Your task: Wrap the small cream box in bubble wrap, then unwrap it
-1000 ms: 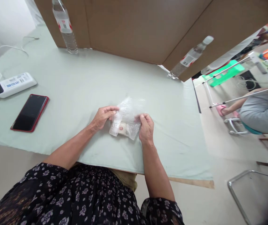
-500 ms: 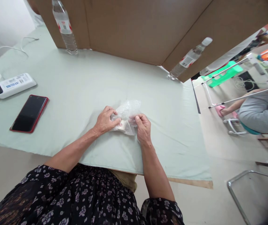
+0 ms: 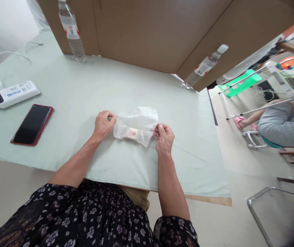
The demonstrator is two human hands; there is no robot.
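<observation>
A clear, wrinkled plastic wrap [image 3: 144,118] lies spread near the front of the table, with a small pale block [image 3: 133,133] bearing a reddish mark on its lower part. My left hand [image 3: 104,124] pinches the wrap's left edge between thumb and fingers. At the right edge, my right hand [image 3: 164,137] holds the wrap in a pinch, some fingers reaching under it. Neither hand touches the block.
A red-cased phone [image 3: 32,124] and a white power strip [image 3: 17,93] lie at the left. Two water bottles [image 3: 75,39] [image 3: 203,68] stand against a cardboard panel [image 3: 142,34]. Beyond the table's right edge, a seated person's leg [image 3: 278,118] shows.
My hands have moved apart, the left one leftward and the right one slightly rightward. The wrap is spread wider, and the block shows more fully.
</observation>
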